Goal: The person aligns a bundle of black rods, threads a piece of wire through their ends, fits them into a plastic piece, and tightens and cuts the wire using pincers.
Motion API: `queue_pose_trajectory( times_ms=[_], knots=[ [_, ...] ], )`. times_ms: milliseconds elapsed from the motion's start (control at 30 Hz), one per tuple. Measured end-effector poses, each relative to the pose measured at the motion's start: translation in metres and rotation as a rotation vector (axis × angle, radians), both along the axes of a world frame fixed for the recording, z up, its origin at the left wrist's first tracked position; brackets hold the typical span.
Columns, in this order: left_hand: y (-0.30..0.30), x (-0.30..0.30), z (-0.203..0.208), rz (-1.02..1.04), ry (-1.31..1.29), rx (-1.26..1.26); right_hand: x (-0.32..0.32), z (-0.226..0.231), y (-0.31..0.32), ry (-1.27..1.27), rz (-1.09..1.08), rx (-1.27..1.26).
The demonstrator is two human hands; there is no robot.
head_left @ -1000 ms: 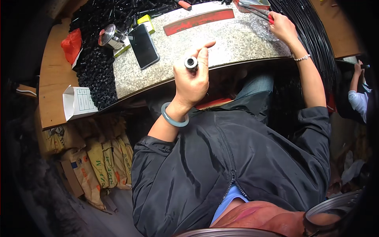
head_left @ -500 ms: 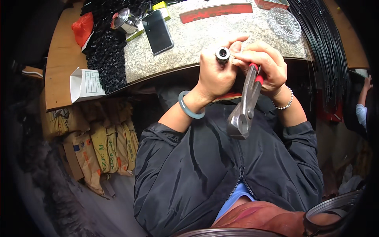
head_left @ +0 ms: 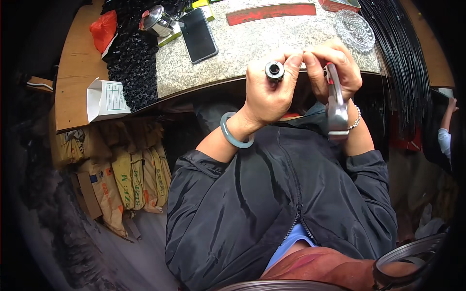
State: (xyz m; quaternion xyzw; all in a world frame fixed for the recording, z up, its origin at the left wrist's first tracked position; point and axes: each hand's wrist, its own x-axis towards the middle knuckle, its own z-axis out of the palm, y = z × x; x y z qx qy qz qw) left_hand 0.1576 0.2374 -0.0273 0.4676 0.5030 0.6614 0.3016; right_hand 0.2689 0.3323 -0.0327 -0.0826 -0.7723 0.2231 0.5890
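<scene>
My left hand [head_left: 262,97] is closed around a dark metal cylinder [head_left: 274,71] whose round, hollow end faces up. My right hand [head_left: 347,72] holds red-handled pliers [head_left: 338,116] in its palm, their metal head hanging down past the wrist. The thumb and forefinger of my right hand are pinched close to the left thumb and fingertip, just above the front edge of the stone slab. Anything small between those fingertips is too hidden to make out.
On the stone slab [head_left: 174,82] lie a phone [head_left: 199,36], a red strip [head_left: 271,13] and a glass dish [head_left: 356,30]. Small black parts [head_left: 131,72] heap on the left, beside a white box [head_left: 108,101]. Long black rods [head_left: 395,58] hang over the right edge.
My right hand has shifted a little to the right. The pliers have swung from slanting down-left to hanging nearly straight down. My left hand keeps the cylinder in almost the same place.
</scene>
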Motion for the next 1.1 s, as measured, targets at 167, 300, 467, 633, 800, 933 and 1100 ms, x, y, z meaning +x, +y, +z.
queue_pose_trajectory(
  times_ms=[167, 300, 467, 633, 800, 933, 1100],
  knots=[
    [0.000, 0.000, 0.004, 0.006, -0.025, 0.042, 0.003, -0.002, 0.002, 0.022, -0.017, 0.067],
    [0.002, -0.003, 0.006, 0.005, 0.014, -0.012, -0.005, 0.005, -0.009, 0.075, 0.098, 0.115],
    [0.009, 0.001, -0.003, 0.025, -0.003, 0.240, -0.017, -0.002, -0.014, 0.099, 0.188, 0.136],
    [0.008, 0.000, -0.003, 0.021, -0.027, 0.237, -0.020, -0.006, -0.014, 0.084, 0.182, 0.133],
    [0.006, -0.012, -0.015, -0.055, -0.008, 0.196, -0.025, 0.003, -0.013, 0.071, 0.220, 0.138],
    [0.005, -0.011, -0.003, -0.137, -0.029, 0.163, -0.012, 0.023, -0.003, -0.099, 0.443, -0.088],
    [0.011, -0.015, 0.005, 0.051, 0.027, 0.166, -0.010, 0.063, -0.015, -0.338, 0.375, -0.541]
  ],
)
